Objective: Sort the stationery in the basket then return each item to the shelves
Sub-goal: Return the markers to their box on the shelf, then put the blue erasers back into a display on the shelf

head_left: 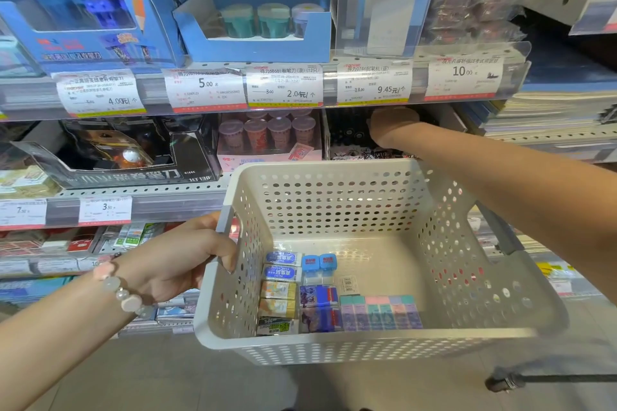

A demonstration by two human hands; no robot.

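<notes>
At lower left, the left hand (pixel 187 257) grips the white basket (pixel 384 340) rim, steadying sorted erasers (pixel 334 297) at centre, while the right hand (pixel 389 125) reaches into a middle shelf (pixel 147 197), fingers hidden, grip unclear.

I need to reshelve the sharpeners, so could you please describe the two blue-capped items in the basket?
Look in the white perforated plastic basket, along its near-left floor. The two small blue-capped items stand side by side behind the flat packets, the only square blue tops there.
</notes>
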